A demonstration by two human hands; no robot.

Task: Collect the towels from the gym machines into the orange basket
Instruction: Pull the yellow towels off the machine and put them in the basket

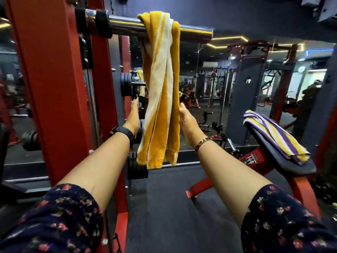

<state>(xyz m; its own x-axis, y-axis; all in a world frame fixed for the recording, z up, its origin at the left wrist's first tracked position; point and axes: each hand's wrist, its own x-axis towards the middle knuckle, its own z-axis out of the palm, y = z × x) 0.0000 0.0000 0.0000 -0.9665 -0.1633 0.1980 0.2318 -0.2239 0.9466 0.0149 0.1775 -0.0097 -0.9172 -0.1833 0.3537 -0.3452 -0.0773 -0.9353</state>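
Reaching forward with both arms. Left hand point(132, 117) held flat, fingers straight and pressed together, pointing up just beside the left edge of the yellow-and-white striped towel point(160, 92); contact with the cloth impossible to tell. Right hand point(187, 121) laid against the towel's right edge at about the same height, thumb up, fingers hidden behind the cloth, so gripping or merely touching cannot be told. Set one to each side, probably to gather the hanging halves together before lifting.

Towel draped doubled over the chrome barbell sleeve point(125, 26), ends dangling free below hand level. Hung there to stay off the floor, and held by nothing but its own weight, so likely to come away with an upward lift or a sideways pull toward the sleeve's open end. Sleeve carried by the red rack upright point(54, 88) at the left.

Off to the right, well apart, a purple, yellow and white striped towel point(273, 136) lying spread along a black padded seat point(284, 161), untouched and awaiting collection. No orange basket anywhere in view; drop-off spot unknown from here.
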